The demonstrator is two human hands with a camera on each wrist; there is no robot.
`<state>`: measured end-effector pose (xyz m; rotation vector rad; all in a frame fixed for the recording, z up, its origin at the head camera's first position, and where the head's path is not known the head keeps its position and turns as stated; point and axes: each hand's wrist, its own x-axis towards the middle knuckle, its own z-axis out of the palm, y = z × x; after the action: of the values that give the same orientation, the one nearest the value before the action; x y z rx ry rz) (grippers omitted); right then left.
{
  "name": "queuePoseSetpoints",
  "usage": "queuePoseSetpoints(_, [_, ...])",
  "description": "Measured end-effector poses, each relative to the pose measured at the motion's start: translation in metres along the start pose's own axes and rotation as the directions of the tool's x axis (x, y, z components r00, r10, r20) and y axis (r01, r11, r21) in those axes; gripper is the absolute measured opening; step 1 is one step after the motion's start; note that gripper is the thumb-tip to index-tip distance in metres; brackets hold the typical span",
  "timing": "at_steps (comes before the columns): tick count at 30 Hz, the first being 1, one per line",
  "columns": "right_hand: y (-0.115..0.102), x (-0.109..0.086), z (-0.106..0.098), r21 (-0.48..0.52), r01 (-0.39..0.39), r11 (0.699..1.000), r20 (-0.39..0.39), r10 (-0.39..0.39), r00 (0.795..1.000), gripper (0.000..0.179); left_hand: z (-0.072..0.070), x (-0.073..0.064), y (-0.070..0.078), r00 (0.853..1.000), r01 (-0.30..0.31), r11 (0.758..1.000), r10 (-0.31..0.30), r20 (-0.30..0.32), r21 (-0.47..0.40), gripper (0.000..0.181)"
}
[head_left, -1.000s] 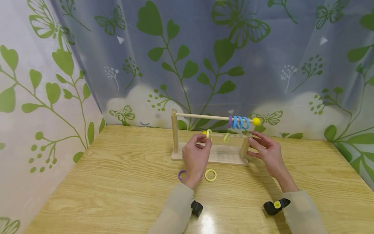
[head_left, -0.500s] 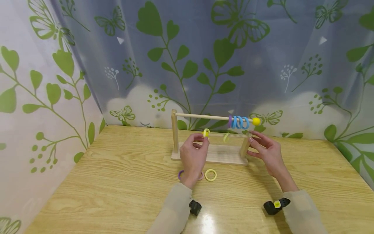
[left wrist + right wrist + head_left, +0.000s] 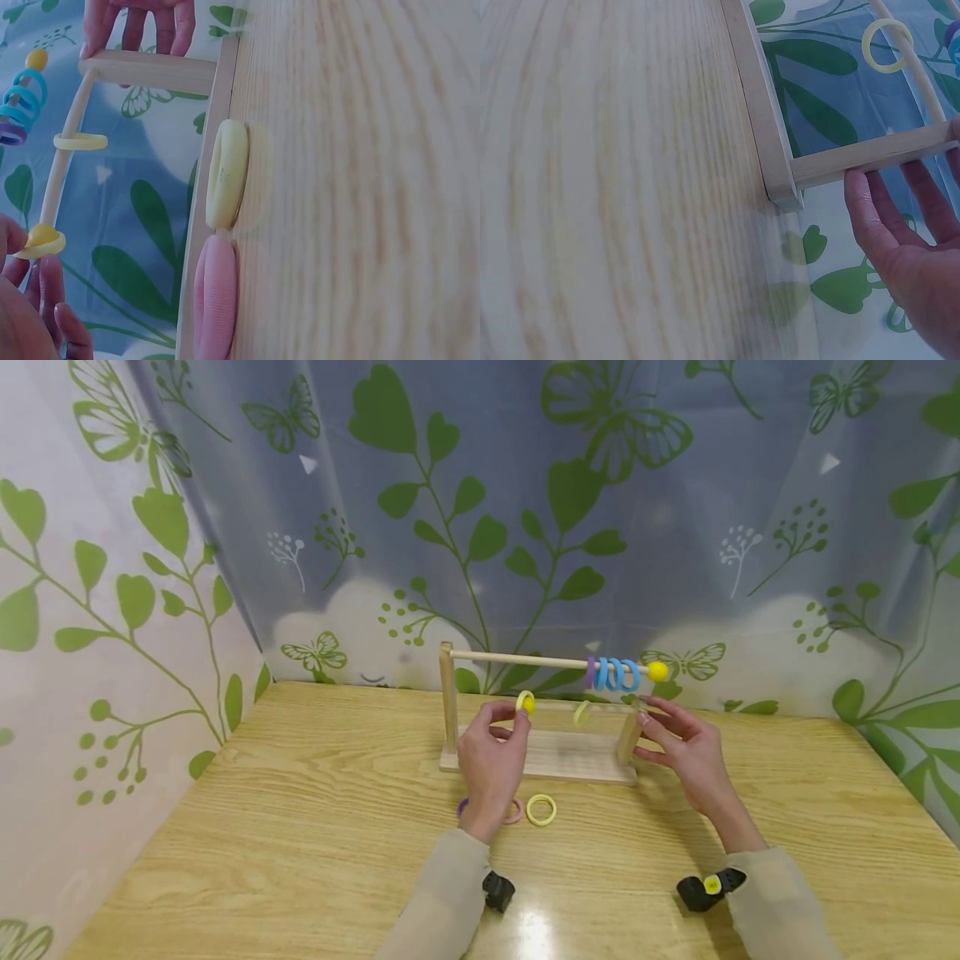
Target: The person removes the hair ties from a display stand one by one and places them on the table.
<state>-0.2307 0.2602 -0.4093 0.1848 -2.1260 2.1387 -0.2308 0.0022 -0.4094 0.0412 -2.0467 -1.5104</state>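
My left hand [image 3: 491, 764] pinches a pale yellow ring [image 3: 54, 247] between thumb and fingers. This ring sits right at the yellow ball [image 3: 40, 234] that caps the free left end of the lower rod [image 3: 561, 705]. Another pale yellow ring [image 3: 81, 142] hangs farther along that rod. The rod comes out of a short post [image 3: 628, 742] on the right of the wooden stand [image 3: 573, 758]. Around the post's top is my right hand [image 3: 686, 758], thumb in front and fingers [image 3: 866, 214] against its outer side.
Above, the upper rod [image 3: 517, 657] carries a purple ring [image 3: 591, 672] and several blue rings [image 3: 602, 677], ending in a yellow ball [image 3: 657, 672]. A yellow ring [image 3: 528, 810], a pink ring [image 3: 215, 300] and a partly hidden purple ring [image 3: 461, 808] lie on the table before the stand.
My left hand has drawn the yellow ring leftward, from the rod just right of the ball to the ball's left side. My right hand stays on the post.
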Motion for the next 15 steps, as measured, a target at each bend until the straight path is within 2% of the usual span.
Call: queuePoseSetpoints(15, [-0.0005,-0.0003,0.0008,-0.001,0.002,1.0,-0.005,-0.002,1.0,0.04,-0.0054,0.0036,-0.004,1.0,0.01,1.0,-0.01,-0.001,-0.026,0.012])
